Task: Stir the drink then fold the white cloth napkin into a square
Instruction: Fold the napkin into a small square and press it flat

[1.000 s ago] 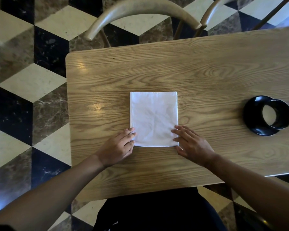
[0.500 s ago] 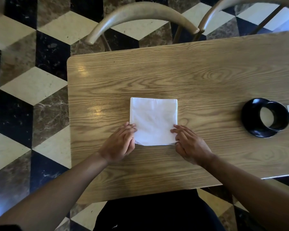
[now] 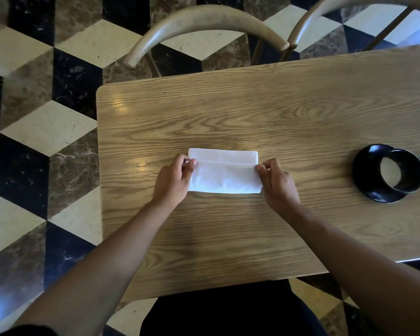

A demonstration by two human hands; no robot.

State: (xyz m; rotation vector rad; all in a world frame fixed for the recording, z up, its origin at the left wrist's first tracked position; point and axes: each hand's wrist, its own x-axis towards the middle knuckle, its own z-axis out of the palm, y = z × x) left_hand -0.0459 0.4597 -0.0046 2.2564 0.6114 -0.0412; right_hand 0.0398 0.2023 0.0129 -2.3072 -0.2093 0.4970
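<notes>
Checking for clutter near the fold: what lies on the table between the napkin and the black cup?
Nothing: in the head view, only bare wooden table lies between the napkin and the black cup, apart from the right hand at the napkin's edge.

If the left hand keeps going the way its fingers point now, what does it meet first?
The left hand points away from the person and slightly right, pinching the near flap of the white napkin. Going on, it would likely meet the napkin's uncovered far strip, then bare table.
</notes>
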